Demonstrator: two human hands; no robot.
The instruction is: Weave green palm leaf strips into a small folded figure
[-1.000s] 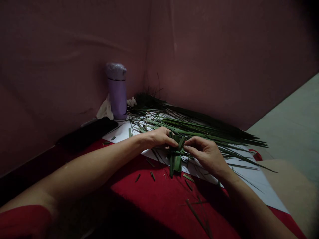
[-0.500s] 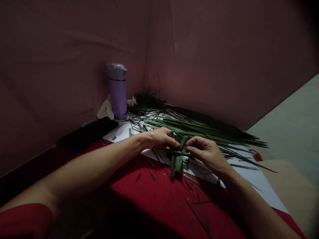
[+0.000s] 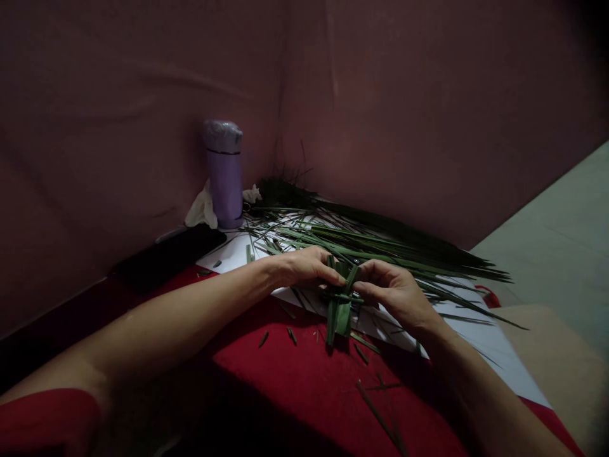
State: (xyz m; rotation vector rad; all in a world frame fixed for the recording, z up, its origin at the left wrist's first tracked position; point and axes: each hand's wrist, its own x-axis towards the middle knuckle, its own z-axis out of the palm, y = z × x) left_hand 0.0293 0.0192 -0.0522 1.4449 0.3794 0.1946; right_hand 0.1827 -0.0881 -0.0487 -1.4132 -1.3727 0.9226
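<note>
A small woven piece of green leaf strips (image 3: 341, 314) is held above the front edge of the white sheet, its broad strips hanging down and a thinner strip crossing them. My left hand (image 3: 314, 266) grips it from the left, thumb pressed on the upper strips. At its right side, my right hand (image 3: 392, 289) has thumb and index finger pinched together beside the upper end of a strip; the fingertips seem to hold a strip there. The far fingers of both hands are partly hidden.
Behind my hands long green leaves (image 3: 361, 238) lie piled on the white sheet (image 3: 514, 371). A purple bottle (image 3: 225, 184) stands against the wall near white tissue (image 3: 202, 209) and a dark flat object (image 3: 166, 254). Leaf scraps (image 3: 378, 416) are scattered over the red cloth (image 3: 276, 374).
The woven leaf piece and my left thumb have shifted slightly down and to the right. My right fingers stay pinched close beside it, barely moved.
</note>
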